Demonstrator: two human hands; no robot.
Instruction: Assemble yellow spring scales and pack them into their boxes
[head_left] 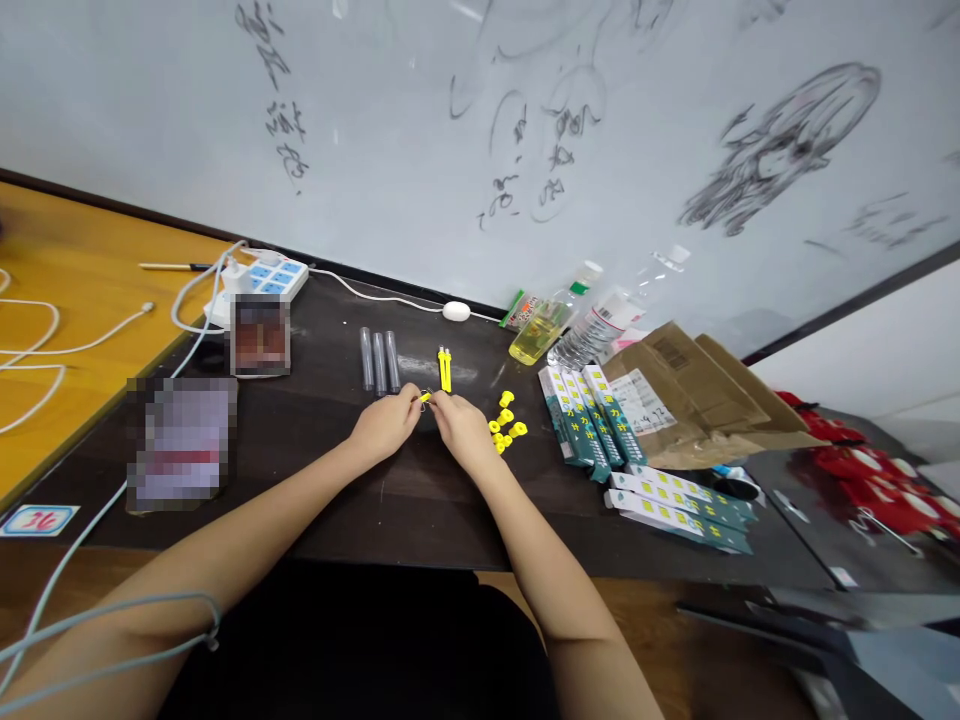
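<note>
Both hands meet over the middle of the worktop (pixel 337 525), fingertips pinched around one small yellow piece with thin metal wire (pixel 426 398). The left hand (pixel 386 425) grips its left side and the right hand (pixel 463 425) closes on it from the other; the fingers cover much of it, so whether its parts are fully joined cannot be told.

Just beyond the right hand lie two slim yellow parts (pixel 445 370) with metal at their far ends, side by side and apart from everything else. These look further along than the piece in the fingers, though that is a judgement, as their details are too small to read. Beyond the left hand, three clear tubes (pixel 380 362) lie in a row, and no yellow part shows inside any of them. To the right of the right hand, yellow caps (pixel 517 429) are scattered loose, none seated on a tube.

So the work seems only partly done: two yellow parts set aside, one in hand, tubes and caps apart from one another.

Farther right, green-and-white boxes (pixel 589 420) lie near the brown packaging (pixel 679 395), with another group of boxes (pixel 679 512) nearer the worktop's front edge. What they contain does not show, so they give no sure count of finished pieces.
</note>
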